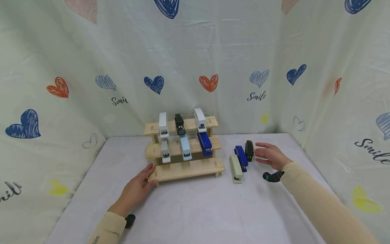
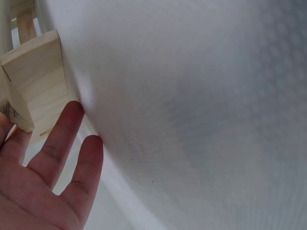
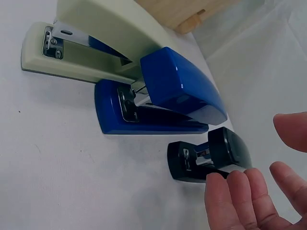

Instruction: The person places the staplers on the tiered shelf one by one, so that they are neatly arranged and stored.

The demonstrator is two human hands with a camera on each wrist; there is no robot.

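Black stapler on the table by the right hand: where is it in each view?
Head: right of centre, the black stapler is the rightmost of three on the table, beside the right hand.
Left wrist: not in it.
Right wrist: right of centre, below the blue stapler.
Shared landmark: the wooden rack.

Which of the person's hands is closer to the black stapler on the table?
The right hand. It is just to the right of the black stapler; the left hand is farther off, at the left end of the bottom wooden shelf.
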